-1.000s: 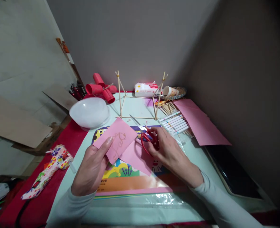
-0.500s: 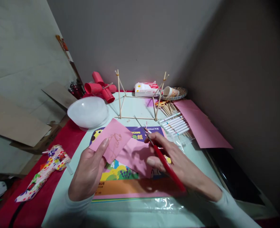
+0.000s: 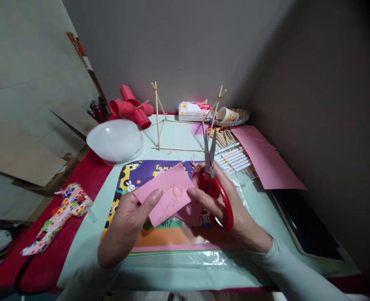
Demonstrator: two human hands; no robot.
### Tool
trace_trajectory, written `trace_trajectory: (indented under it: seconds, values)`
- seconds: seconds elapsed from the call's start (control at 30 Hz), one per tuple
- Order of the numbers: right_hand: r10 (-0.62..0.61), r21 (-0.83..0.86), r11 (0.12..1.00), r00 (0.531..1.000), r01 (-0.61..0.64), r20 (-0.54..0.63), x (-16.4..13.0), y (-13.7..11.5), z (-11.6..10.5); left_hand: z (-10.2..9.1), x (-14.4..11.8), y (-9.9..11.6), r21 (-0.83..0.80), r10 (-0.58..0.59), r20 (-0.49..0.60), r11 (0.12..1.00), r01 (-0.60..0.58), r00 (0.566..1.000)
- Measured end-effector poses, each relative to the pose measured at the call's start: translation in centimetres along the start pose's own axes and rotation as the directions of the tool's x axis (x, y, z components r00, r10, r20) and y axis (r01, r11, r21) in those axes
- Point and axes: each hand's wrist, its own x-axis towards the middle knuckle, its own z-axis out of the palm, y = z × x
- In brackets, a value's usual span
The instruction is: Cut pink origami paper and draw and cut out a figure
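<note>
Between thumb and fingers, my left hand [image 3: 130, 219] pinches a piece of pink paper [image 3: 169, 186] with a line drawing on it. My right hand [image 3: 225, 205] holds red-handled scissors [image 3: 209, 161], their blades pointing up and away from me, slightly apart. The right thumb lies at the paper's right edge; whether it presses on the paper I cannot tell. Beneath both hands lies a colourful origami paper pack [image 3: 147, 167], with another pink paper piece [image 3: 191, 213] on it, partly hidden by the held paper.
Behind the pack stands a stick frame [image 3: 158, 125]. White bowls [image 3: 114, 140] and red paper tubes [image 3: 127, 108] are at the back left. Markers [image 3: 235, 159], pink sheets [image 3: 266, 163] and a paper cup [image 3: 227, 115] sit on the right. A spotted figure [image 3: 59, 217] lies far left.
The scissors have swung from slanting leftward to upright, with both handle loops now showing. The pink paper has moved right and turned, closer to my right hand.
</note>
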Motion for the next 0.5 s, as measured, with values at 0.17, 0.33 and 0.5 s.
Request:
trace_trajectory:
  seconds: [0.17,0.33,0.5]
  values:
    - [0.001,-0.033,0.999,0.998,-0.003,-0.060,-0.10,0.34,0.39,0.22,-0.17,-0.08,-0.049,0.003,0.121,0.999,0.003,0.993]
    - [-0.034,-0.088,0.996,0.993,0.024,-0.114,-0.22,0.60,0.56,0.13,-0.03,0.02,-0.174,0.015,-0.044,0.985,-0.022,0.999]
    - [-0.072,-0.113,0.992,0.990,0.058,-0.124,-0.23,0.71,0.51,-0.15,-0.02,-0.27,-0.089,0.060,-0.160,0.993,-0.075,0.985]
